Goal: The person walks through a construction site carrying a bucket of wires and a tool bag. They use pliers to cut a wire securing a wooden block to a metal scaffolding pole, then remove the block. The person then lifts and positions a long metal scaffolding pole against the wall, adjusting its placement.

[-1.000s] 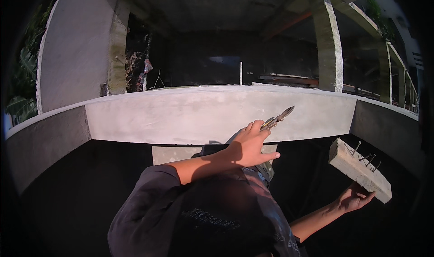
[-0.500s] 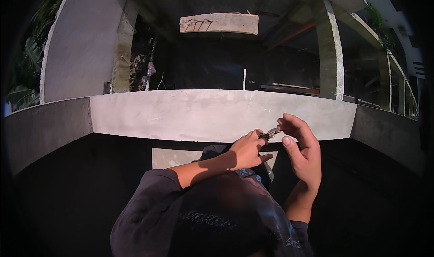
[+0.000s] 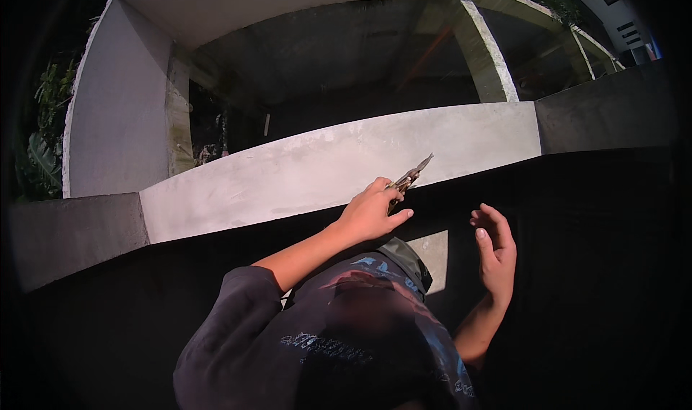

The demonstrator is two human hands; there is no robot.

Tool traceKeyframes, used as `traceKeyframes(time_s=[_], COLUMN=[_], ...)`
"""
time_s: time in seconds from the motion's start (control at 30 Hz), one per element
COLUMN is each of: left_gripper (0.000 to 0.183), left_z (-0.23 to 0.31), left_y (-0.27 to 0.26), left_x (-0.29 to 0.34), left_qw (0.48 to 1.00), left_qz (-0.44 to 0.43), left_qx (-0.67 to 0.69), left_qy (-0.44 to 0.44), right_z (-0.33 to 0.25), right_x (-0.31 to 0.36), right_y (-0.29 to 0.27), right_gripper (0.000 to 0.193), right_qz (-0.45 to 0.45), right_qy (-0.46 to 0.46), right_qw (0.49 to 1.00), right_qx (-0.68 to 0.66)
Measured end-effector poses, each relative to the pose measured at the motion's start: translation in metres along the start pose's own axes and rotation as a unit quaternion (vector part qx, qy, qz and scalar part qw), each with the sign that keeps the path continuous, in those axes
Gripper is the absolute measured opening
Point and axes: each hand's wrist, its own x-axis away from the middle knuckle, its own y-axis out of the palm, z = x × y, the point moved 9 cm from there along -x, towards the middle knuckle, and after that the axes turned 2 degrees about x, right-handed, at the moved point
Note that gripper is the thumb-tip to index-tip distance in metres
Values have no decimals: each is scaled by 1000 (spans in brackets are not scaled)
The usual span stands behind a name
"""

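My left hand (image 3: 369, 212) is closed around a small pair of metal pliers (image 3: 412, 177). Their narrow jaws point up and to the right, in front of a pale wall. Most of the handles are hidden by my fingers, and my left thumb sticks out to the side. To the right and lower, my right hand (image 3: 497, 255) is held in the air, apart from the pliers. Its fingers curve loosely, the thumb stands off from them, and nothing is between them.
A low pale concrete wall (image 3: 317, 168) spans the space before me, with darker side walls (image 3: 79, 226) joining it. Beyond it lies a shaded space with pillars (image 3: 484, 42). Plants (image 3: 45, 154) grow at far left. A sunlit patch (image 3: 436, 255) shows below my hands.
My right hand has come away from the pliers' tip, to the right and down. More of the pliers shows now. The whole view has tilted, and a concrete beam at the top is out of sight.
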Motion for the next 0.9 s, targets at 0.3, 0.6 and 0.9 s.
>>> traceKeyframes(time_s=[0.3,0.6,0.9], left_gripper=[43,55,47], left_z=[19,-174,-138], left_y=[140,345,525], left_x=[28,34,148], left_qw=[990,866,826], left_qz=[-60,-208,-336], left_qx=[-112,-456,-444], left_qy=[61,-8,-84], right_z=[178,335,456], right_x=[293,667,974], right_y=[-116,-112,-108], right_gripper=[37,43,41], right_qz=[253,479,685], right_qy=[137,302,386], right_qw=[954,824,617], right_qx=[77,31,-46])
